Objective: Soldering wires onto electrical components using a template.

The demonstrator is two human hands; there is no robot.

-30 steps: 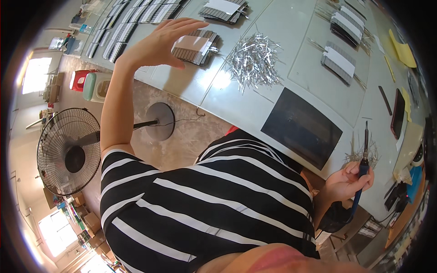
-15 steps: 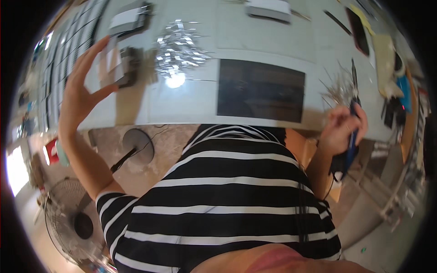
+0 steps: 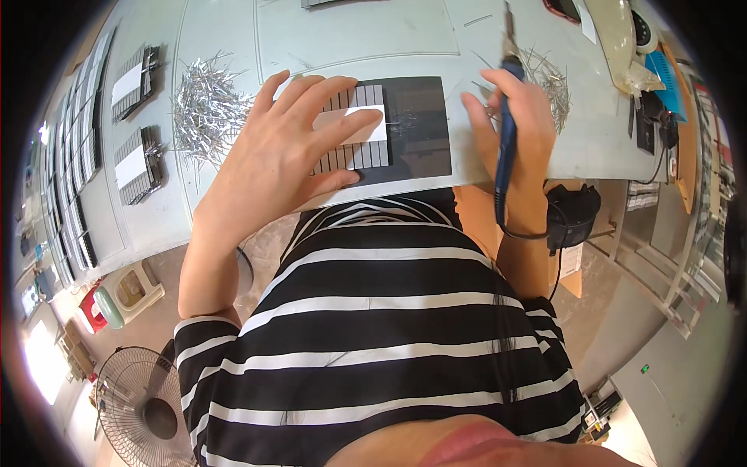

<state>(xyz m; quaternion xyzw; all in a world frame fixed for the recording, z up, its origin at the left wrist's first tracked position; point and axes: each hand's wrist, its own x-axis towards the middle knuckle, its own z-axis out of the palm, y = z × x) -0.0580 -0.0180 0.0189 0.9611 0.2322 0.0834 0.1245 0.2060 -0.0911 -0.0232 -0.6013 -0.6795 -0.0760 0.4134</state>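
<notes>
My left hand (image 3: 268,152) spreads over a dark grey slatted panel (image 3: 377,156) with a white rectangle across its middle. Its thumb is at the near edge, other fingers at the far edge, index finger on the white part. The panel lies on a dark rectangular mat (image 3: 428,156) near the table's front edge. To the right of the mat, my right hand (image 3: 525,117) grips a soldering iron (image 3: 506,144) by its blue handle, tip pointing away from me, apart from the panel. Its cord hangs from the handle's lower end.
Thin silvery metal strips (image 3: 206,109) form a heap left of the mat; another heap (image 3: 551,86) lies beyond my right hand. Two stacks of slatted panels (image 3: 144,87) sit farther left, beside long dark rows (image 3: 82,156). A phone (image 3: 562,9) lies at the far right.
My left hand has moved right from the stacks, and the slatted panel now lies on the formerly bare mat. My right hand has brought the soldering iron nearer the mat. The view has shifted.
</notes>
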